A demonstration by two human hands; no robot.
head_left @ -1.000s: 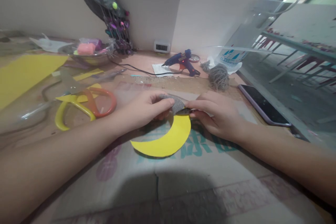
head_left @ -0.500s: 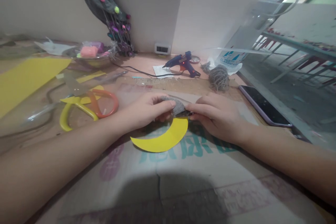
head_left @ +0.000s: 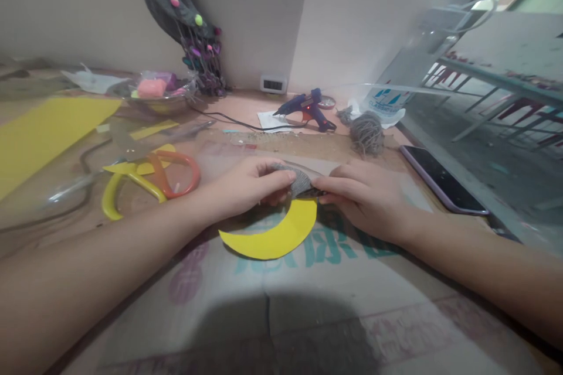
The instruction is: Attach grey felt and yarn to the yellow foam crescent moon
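Note:
A yellow crescent (head_left: pixel 272 241) rests over the printed cardboard (head_left: pixel 185 328), its upper right end wrapped in grey yarn (head_left: pixel 301 180). My left hand (head_left: pixel 250 184) is closed, with the thumb pressing the wrapped yarn from the left. On the other side, my right hand (head_left: pixel 358 193) pinches the right edge of the wrapped part between thumb and fingers. The bare yellow part curves down and left below both hands. What the fingertips behind the crescent touch is hidden. Behind my right hand sits a ball of grey yarn (head_left: pixel 367 133).
Scissors (head_left: pixel 178 174) with orange and yellow handles lie left of my forearm, near a yellow sheet (head_left: pixel 48 135). A blue glue gun (head_left: pixel 303 106) with its cord stands at the back. A phone (head_left: pixel 442 179) lies on the right. Left of centre is a bowl (head_left: pixel 162 104).
The whole view has shifted very slightly. Both hands keep their hold on the yarn-wrapped end, and the crescent stays in nearly the same place.

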